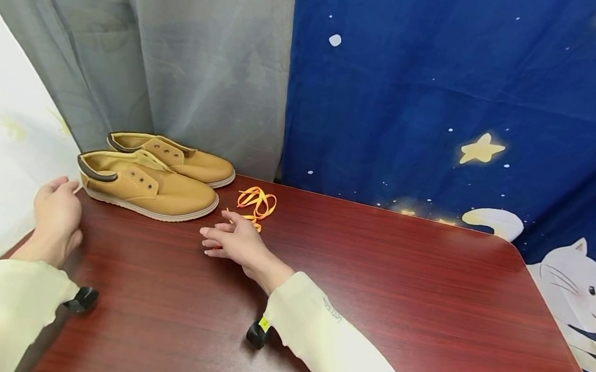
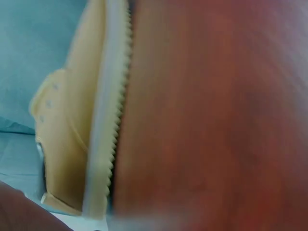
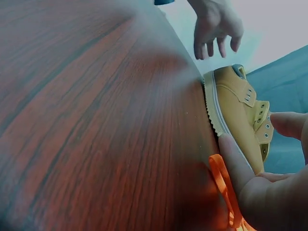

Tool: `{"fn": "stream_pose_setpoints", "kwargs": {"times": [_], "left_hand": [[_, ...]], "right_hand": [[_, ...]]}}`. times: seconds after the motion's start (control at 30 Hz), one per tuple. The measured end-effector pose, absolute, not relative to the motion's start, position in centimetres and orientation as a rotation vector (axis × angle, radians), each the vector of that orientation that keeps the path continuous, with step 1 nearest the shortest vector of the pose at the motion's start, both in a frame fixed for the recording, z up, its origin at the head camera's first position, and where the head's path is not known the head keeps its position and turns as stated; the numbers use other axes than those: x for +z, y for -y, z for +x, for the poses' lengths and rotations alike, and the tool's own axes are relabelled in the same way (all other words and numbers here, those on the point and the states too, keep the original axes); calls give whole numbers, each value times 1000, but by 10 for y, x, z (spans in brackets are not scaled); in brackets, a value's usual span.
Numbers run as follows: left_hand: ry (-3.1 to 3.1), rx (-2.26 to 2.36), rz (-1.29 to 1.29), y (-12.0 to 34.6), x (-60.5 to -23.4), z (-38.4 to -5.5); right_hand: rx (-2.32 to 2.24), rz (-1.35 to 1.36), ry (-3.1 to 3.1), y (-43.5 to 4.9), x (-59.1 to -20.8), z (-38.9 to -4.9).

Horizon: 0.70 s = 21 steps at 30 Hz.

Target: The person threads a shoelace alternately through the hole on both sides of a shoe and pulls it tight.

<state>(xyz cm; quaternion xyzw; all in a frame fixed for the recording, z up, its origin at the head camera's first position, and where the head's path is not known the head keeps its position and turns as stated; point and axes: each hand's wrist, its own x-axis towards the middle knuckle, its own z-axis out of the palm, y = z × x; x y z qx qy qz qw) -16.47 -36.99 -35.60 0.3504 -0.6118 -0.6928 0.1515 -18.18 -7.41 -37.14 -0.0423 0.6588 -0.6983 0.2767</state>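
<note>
Two tan shoes without laces stand side by side at the table's back left, toes pointing right. My left hand [image 1: 59, 207] is beside the heel of the nearer shoe [image 1: 157, 190], fingers relaxed and holding nothing. The farther shoe [image 1: 211, 165] is partly hidden behind it. Past the nearer shoe's toe, my right hand [image 1: 237, 240] hovers over the table with loosely spread fingers. Just behind that hand lie orange-yellow shoelaces [image 1: 264, 204], partly covered by it in the head view. In the right wrist view, an orange lace [image 3: 222, 185] shows beside my fingers.
The dark red wooden table [image 1: 400, 285] extends to the right. A grey curtain [image 1: 208, 59] hangs right behind the shoes, and a blue star-patterned curtain [image 1: 413, 102] lines the back and right side. White cloth [image 1: 6, 131] borders the left edge.
</note>
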Motion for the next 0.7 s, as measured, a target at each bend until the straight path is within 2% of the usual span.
{"fn": "stream_pose_setpoints", "kwargs": {"times": [0.2, 0.7], "left_hand": [[1463, -2071, 961, 363, -353, -186], [1530, -2024, 1070, 378, -363, -203]], "right_hand": [[-1908, -57, -1691, 80, -374, -186], [-1970, -11, -1627, 101, -372, -189]]}}
